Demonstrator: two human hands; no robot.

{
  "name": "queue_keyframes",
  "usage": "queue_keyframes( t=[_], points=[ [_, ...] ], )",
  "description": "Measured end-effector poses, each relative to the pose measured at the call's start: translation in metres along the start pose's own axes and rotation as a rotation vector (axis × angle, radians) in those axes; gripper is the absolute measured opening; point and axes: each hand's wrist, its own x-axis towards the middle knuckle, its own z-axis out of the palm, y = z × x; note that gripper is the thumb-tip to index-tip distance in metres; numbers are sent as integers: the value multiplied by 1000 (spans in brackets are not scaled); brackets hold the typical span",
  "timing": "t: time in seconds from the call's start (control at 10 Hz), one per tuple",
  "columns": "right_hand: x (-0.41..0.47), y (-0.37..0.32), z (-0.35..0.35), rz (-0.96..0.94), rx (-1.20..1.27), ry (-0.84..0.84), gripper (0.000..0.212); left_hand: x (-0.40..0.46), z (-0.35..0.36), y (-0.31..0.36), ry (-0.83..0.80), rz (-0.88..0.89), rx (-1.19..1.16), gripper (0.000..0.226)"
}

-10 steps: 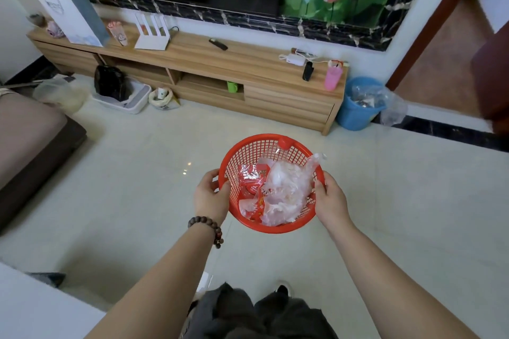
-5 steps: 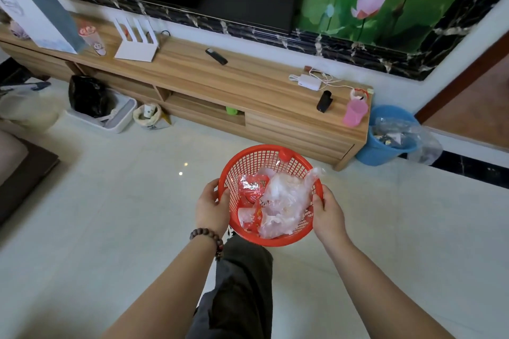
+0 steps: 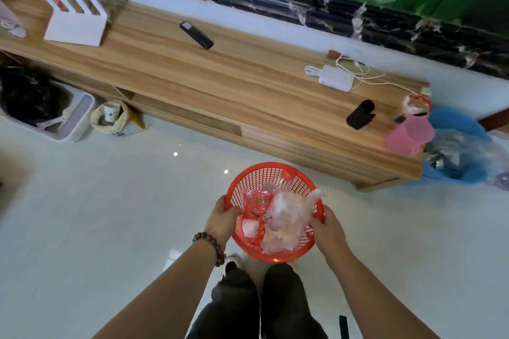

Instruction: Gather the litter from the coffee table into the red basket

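I carry the round red basket in front of me above the pale floor. My left hand grips its left rim, the thumb hooked inside, a bead bracelet on the wrist. On the opposite rim, my right hand holds on. Inside lie a crumpled clear plastic bag and a red printed wrapper. The coffee table is out of view.
A long wooden TV cabinet runs across ahead, with a remote, a white charger and a pink cup on it. A blue bin stands at its right end. A grey tub sits on the floor at left.
I have walked closer to the cabinet and the view has tilted down; the cabinet and blue bin now loom larger. Both hands keep the same hold on the basket.
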Motion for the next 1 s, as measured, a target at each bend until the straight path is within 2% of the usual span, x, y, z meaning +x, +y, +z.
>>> queue_keyframes(
  t=[0.1, 0.3, 0.4, 0.5, 0.6, 0.7, 0.8, 0.9, 1.0],
  points=[
    [87, 26, 19, 23, 101, -61, 65, 80, 17, -14, -74, -47, -104, 25],
    [246, 87, 64, -85, 178, -127, 33, 226, 38, -52, -144, -63, -149, 25],
    [295, 109, 84, -95, 204, -155, 39, 276, 47, -72, -135, -45, -175, 24],
    [318, 124, 94, -111, 220, -165, 54, 305, 54, -87, -158, -30, -181, 25],
    [324, 127, 96, -147, 219, -150, 62, 319, 57, -94, -191, -13, -203, 30],
    [324, 127, 93, -155, 204, -163, 57, 317, 57, -88, -174, -20, -166, 32],
    [302, 118, 81, -99, 134, -136, 57, 291, 52, -75, -113, -54, 2, 47],
    [260, 99, 63, -48, 82, -106, 70, 241, 42, -56, -80, -61, -32, 59],
    [201, 66, 38, -82, 37, -76, 65, 176, 32, -28, -54, -26, 69, 56]
  ],
)
